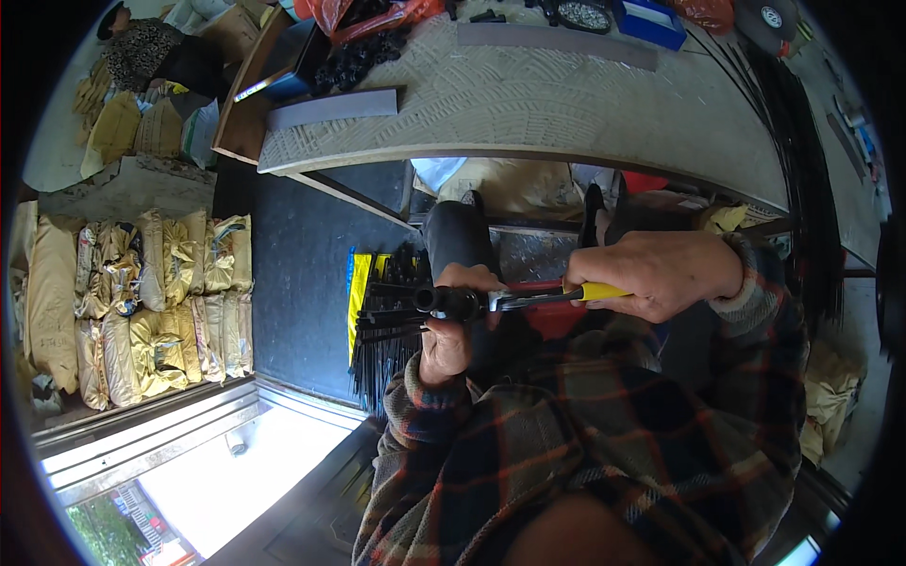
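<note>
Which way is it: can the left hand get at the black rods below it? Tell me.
Probably yes. The black rods lie just beside the left hand, nothing between them, but that hand already grips a black part.

A single head-worn fisheye camera is looking steeply down, close over the person's plaid-sleeved forearms. The workbench [566,104] is lying far, stacked sacks [142,302] left. Straight edges are bending toward the dark circular rim.

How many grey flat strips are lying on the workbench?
2: one grey strip at the near left edge of the workbench, another strip toward the far side. Clutter may hide more.
</note>
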{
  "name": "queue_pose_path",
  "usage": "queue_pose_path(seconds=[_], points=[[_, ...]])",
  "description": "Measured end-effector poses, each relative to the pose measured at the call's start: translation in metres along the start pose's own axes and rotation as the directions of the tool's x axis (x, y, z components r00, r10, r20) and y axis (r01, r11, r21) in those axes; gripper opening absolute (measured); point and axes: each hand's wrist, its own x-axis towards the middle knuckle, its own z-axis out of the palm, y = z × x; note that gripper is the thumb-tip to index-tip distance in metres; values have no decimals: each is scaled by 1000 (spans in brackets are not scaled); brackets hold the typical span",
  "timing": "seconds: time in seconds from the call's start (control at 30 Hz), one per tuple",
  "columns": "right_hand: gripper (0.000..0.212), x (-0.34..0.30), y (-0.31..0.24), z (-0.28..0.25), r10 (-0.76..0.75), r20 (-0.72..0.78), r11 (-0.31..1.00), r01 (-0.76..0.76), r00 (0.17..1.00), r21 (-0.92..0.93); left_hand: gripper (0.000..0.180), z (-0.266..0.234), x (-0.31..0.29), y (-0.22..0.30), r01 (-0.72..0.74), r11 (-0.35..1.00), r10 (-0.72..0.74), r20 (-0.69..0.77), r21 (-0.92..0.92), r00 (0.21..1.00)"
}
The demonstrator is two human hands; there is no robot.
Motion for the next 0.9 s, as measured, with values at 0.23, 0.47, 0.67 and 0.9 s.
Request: queue_pose_path(seconds=[0.23, 0.47, 0.67, 0.9], points=[[18, 4, 6, -4, -12, 31, 999, 14, 999, -45, 77, 10, 2, 4, -24, 968, 47, -86, 249, 995], [25, -8, 41, -20, -1, -387, 812, -225, 922, -538, 65, 4, 25, -21, -6, 981, 64, -288, 196, 955], [28, -30, 89, -52, -158, -612, 338, -539, 775, -771, 61, -1, 27, -8, -142, 968, 208, -344, 208, 916], [20, 5, 61, 108, -134, -321, 979, 176, 937, 106, 50, -44, 56, 34, -553, 745, 232, -633, -372, 739]])
